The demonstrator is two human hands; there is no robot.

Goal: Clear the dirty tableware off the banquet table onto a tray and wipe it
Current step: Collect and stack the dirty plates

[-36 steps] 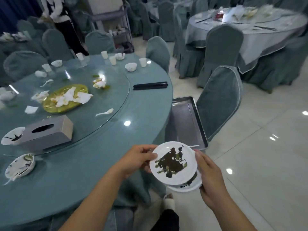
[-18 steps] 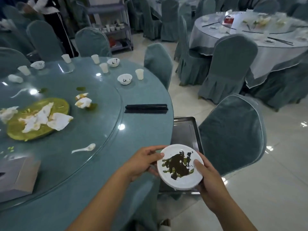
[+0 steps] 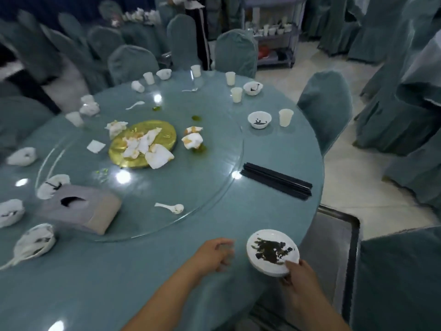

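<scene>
Head view: left hand (image 3: 214, 254) has let go, fingers loose; right hand (image 3: 298, 275) alone grips the dirty plates (image 3: 272, 249), so I'm free to collect more.

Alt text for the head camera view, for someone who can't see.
The right hand grips a dirty round white plate at the edge of a teal banquet table, beside a grey metal tray; the left hand hovers empty.

A covered chair (image 3: 324, 111) is seen at the right, with others ranged along the far side. A shelf cart (image 3: 274, 44) (white cups stacked on it) is parked far right, a standing person (image 3: 201, 37) just left of it. A grey tissue box (image 3: 83, 209) is laid near left.
</scene>
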